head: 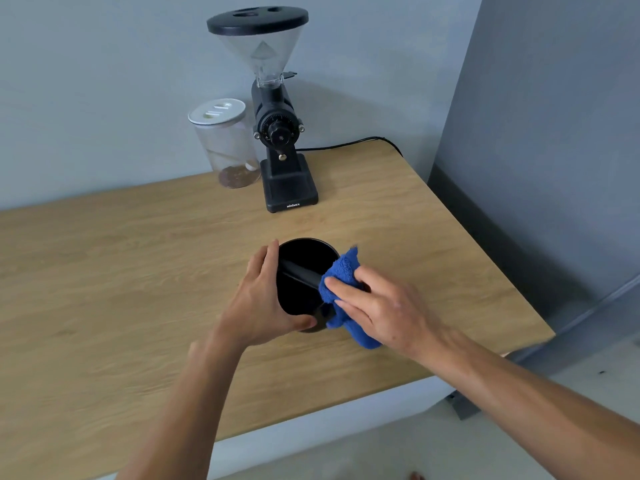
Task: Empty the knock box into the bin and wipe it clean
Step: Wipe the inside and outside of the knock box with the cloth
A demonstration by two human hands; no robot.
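A black round knock box [300,268] with a bar across its mouth stands on the wooden table [121,271], tilted toward me. My left hand [259,299] grips its left wall and near rim. A folded blue cloth [341,289] lies pressed against the box's right rim and over the bar's right end, with my right hand [377,306] holding it there, fingers flat on top. The inside of the box looks dark, and I cannot tell what is in it. No bin is in view.
A black coffee grinder [277,133] with a clear hopper stands at the back by the wall, its cable [346,144] trailing right. A clear jar [227,143] with a white lid sits left of it. The table's right edge [502,271] drops to the floor.
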